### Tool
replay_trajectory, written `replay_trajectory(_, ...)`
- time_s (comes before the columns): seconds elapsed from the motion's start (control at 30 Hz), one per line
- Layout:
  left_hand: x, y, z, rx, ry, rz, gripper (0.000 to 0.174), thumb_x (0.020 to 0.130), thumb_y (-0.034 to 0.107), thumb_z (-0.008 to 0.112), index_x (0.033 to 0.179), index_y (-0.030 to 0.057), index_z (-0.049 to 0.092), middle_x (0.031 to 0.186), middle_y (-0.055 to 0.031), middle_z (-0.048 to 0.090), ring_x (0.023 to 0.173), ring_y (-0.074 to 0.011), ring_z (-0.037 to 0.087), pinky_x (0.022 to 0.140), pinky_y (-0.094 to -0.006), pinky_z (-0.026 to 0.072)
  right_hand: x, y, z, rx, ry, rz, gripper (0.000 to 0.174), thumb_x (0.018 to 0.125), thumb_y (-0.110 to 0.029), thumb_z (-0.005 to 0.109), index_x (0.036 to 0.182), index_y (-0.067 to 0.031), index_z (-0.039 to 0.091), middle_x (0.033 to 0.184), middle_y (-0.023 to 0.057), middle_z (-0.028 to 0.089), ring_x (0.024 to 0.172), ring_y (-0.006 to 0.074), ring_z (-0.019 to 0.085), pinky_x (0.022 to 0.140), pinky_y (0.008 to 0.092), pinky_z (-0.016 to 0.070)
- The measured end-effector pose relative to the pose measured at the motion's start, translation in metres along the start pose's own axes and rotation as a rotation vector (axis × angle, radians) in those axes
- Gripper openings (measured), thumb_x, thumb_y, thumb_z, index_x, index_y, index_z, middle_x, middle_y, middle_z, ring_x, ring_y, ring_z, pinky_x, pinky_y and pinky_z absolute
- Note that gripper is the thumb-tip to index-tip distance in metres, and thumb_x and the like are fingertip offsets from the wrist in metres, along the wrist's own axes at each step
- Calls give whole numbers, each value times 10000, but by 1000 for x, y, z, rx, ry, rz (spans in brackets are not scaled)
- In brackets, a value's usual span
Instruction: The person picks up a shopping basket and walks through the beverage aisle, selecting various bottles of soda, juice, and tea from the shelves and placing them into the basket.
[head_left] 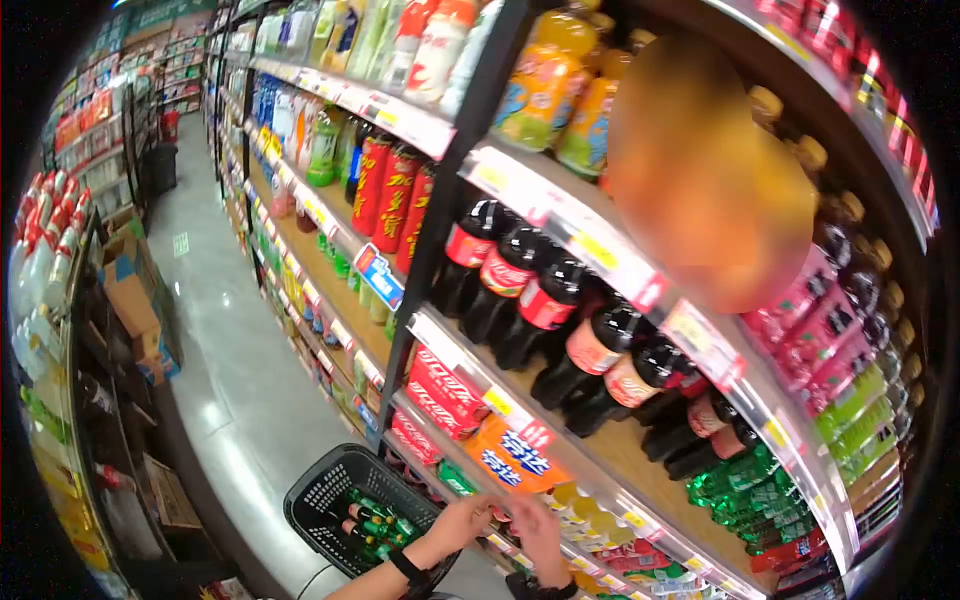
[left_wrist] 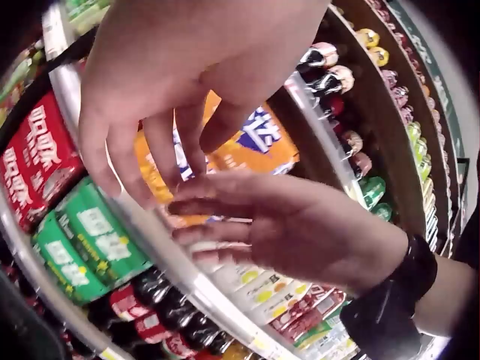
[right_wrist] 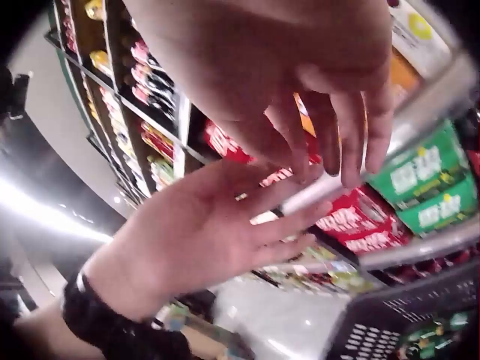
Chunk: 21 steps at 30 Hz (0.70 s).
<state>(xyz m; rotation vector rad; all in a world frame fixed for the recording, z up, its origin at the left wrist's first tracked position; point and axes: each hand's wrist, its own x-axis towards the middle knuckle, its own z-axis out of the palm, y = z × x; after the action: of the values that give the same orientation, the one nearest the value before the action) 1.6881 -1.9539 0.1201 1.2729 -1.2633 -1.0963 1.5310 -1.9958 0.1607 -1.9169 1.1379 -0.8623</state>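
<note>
My left hand (head_left: 462, 522) and right hand (head_left: 538, 530) are held close together before the shelves, low in the head view. Nothing shows in either hand. In the left wrist view, the left hand (left_wrist: 187, 75) hangs from the top with fingers apart, and the right hand (left_wrist: 300, 229) reaches in palm up, fingers extended. The right wrist view has the right hand (right_wrist: 292, 67) above and the left hand (right_wrist: 199, 225) below; their fingertips overlap, and whether they touch I cannot tell. Behind them is an orange multipack (head_left: 515, 455) with blue lettering.
A black basket (head_left: 305, 482) with several bottles stands on the floor, left of the hands. Red cartons (head_left: 440, 390) and green packs (left_wrist: 97, 232) sit on the lower shelves. Dark cola bottles (head_left: 545, 310) line the shelf above. An aisle floor (head_left: 215, 350) runs between the shelves.
</note>
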Motion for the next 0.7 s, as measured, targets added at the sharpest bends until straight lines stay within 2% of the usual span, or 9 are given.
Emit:
replay_trajectory(0.07, 12, 42, 3, 58, 0, 122, 359, 842, 124, 540, 1184, 17, 531, 1056, -204, 610, 991, -328, 589, 843, -380, 460, 14, -41, -41, -59, 166, -52, 205, 869, -98, 583, 1048, -2, 606, 1013, 109, 637, 896, 171, 614, 797, 285, 468)
replay_trajectory(0.13, 28, 72, 8, 211, 107, 424, 430, 828, 113, 545, 1238, 9, 473, 1183, -220, 536, 1115, -338, 517, 921, -382, 426, 33, -62, -74, 34, 304, -60, 228, 860, -77, 589, 1075, -1, 595, 1036, 117, 627, 931, 182, 601, 824, 299, 457)
replay_trajectory(0.23, 48, 134, 10, 185, 96, 481, 539, 820, 79, 553, 1315, -4, 358, 1311, -208, 422, 1237, -345, 404, 1019, -372, 339, 80, -85, -102, 214, 446, -289, 346, 837, -65, 612, 1169, -4, 537, 1141, 152, 572, 1035, 203, 553, 860, 318, 437)
replay_trajectory(0.37, 85, 191, 27, 211, 186, 603, 634, 803, 57, 580, 1353, -16, 274, 1363, -234, 333, 1291, -355, 329, 1055, -370, 288, 129, -103, -113, -15, 592, -405, 441, 839, -123, 624, 1225, 27, 471, 1161, 186, 541, 1061, 295, 523, 904, 376, 403)
replay_trajectory(0.4, 96, 197, 31, 237, 210, 613, 652, 796, 57, 591, 1357, -13, 267, 1361, -239, 328, 1291, -360, 324, 1056, -374, 286, 140, -102, -111, -106, 668, -404, 478, 837, -184, 659, 1220, 37, 478, 1141, 158, 563, 1018, 206, 542, 872, 315, 427)
replay_trajectory(0.43, 104, 201, 33, 266, 235, 624, 670, 789, 57, 603, 1360, -11, 260, 1360, -244, 323, 1292, -365, 320, 1057, -378, 284, 141, -119, -113, -8, 623, -420, 493, 821, -200, 676, 1203, 47, 486, 1133, 174, 575, 1005, 225, 554, 871, 320, 426)
replay_trajectory(0.5, 115, 206, 34, 313, 272, 638, 699, 772, 53, 622, 1363, -11, 254, 1353, -251, 325, 1281, -371, 332, 1049, -385, 298, 151, -121, -114, -102, 686, -475, 497, 801, -203, 694, 1181, 49, 497, 1122, 189, 579, 998, 248, 560, 871, 333, 427)
replay_trajectory(0.6, 115, 208, 38, 345, 305, 648, 708, 745, 54, 648, 1338, -33, 270, 1307, -271, 361, 1238, -403, 368, 1019, -399, 339, 144, -125, -122, 199, 405, -299, 547, 790, -207, 688, 1214, 46, 452, 1195, 249, 494, 1126, 370, 459, 962, 403, 353)
replay_trajectory(0.7, 112, 202, 43, 338, 267, 600, 725, 714, 52, 678, 1322, -27, 292, 1282, -259, 398, 1202, -406, 408, 991, -399, 374, 127, -120, -126, -47, 618, -484, 552, 784, -198, 695, 1215, 43, 447, 1169, 246, 519, 1087, 369, 500, 942, 403, 376)
